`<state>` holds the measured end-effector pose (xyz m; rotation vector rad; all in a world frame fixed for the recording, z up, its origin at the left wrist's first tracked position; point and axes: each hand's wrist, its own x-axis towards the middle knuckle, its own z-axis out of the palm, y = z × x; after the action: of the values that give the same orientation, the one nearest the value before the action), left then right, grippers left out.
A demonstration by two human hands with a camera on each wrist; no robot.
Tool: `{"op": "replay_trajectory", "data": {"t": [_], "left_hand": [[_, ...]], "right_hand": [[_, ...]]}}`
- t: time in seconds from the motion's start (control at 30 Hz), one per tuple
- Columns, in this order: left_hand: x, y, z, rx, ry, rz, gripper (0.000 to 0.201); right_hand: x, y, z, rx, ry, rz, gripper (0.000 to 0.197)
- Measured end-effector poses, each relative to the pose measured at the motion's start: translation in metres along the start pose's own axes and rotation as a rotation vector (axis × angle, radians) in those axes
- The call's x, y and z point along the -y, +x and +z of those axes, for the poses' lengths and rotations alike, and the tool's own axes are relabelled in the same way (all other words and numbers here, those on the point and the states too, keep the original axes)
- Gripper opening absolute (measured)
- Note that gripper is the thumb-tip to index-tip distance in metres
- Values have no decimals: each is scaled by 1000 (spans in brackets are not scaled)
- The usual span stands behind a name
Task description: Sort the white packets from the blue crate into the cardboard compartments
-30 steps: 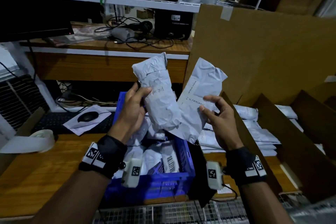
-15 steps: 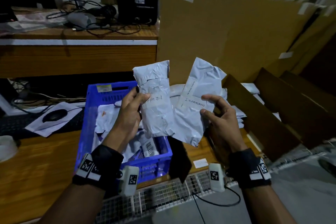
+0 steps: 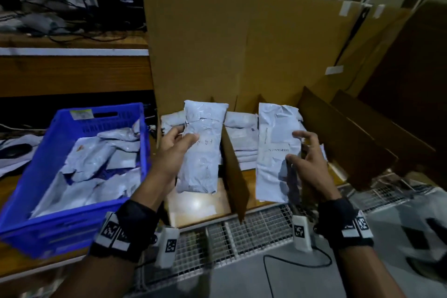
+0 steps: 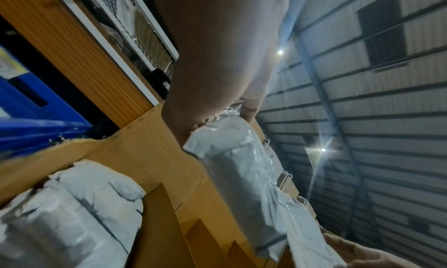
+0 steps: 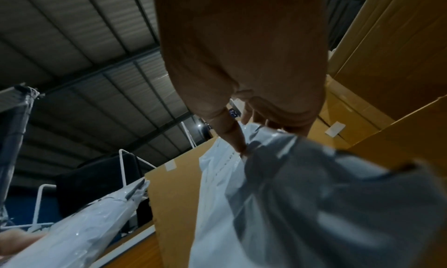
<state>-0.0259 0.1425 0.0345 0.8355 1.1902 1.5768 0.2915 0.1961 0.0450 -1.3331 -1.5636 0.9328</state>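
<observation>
My left hand (image 3: 177,145) grips a plump white packet (image 3: 202,147) with handwriting on it, held over the leftmost cardboard compartment (image 3: 193,203). In the left wrist view that packet (image 4: 239,168) hangs below the thumb. My right hand (image 3: 303,152) pinches a flatter white packet (image 3: 274,150) with a printed label, thumb on its front, over the second compartment. The right wrist view shows this packet (image 5: 241,195) under the thumb. A cardboard divider (image 3: 233,172) stands between the two packets. The blue crate (image 3: 72,126) at left holds several more white packets (image 3: 96,167).
Stacks of white packets (image 3: 242,138) lie at the back of both compartments. A tall cardboard back wall (image 3: 242,43) rises behind, with more dividers (image 3: 343,138) to the right. A wire-mesh shelf edge (image 3: 242,230) runs in front. A wooden desk with cables (image 3: 72,36) sits at far left.
Both hands have moved right and forward, away from above the crate, and spread apart. The two packets, overlapping before, now hang separately over neighbouring compartments.
</observation>
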Motion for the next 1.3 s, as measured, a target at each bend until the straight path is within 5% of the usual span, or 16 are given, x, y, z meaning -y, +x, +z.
{"op": "replay_trajectory", "data": {"t": [0.3, 0.53, 0.8, 1.0, 1.1, 1.3], "left_hand": [[40, 34, 59, -162, 122, -88, 27], [56, 111, 73, -224, 182, -110, 41], [83, 205, 72, -324, 242, -158, 32], [102, 235, 72, -367, 194, -203, 32], [107, 241, 75, -394, 191, -217, 34], [112, 242, 75, -463, 186, -229, 50]], "right_hand": [[-51, 89, -34, 105, -255, 103, 48], [-74, 194, 7, 312, -610, 34, 35], [-112, 328, 77, 553, -916, 53, 55], [-156, 393, 128, 738, -988, -81, 57], [-167, 397, 145, 696, -1055, -143, 45], [-191, 377, 149, 316, -878, -330, 22]]}}
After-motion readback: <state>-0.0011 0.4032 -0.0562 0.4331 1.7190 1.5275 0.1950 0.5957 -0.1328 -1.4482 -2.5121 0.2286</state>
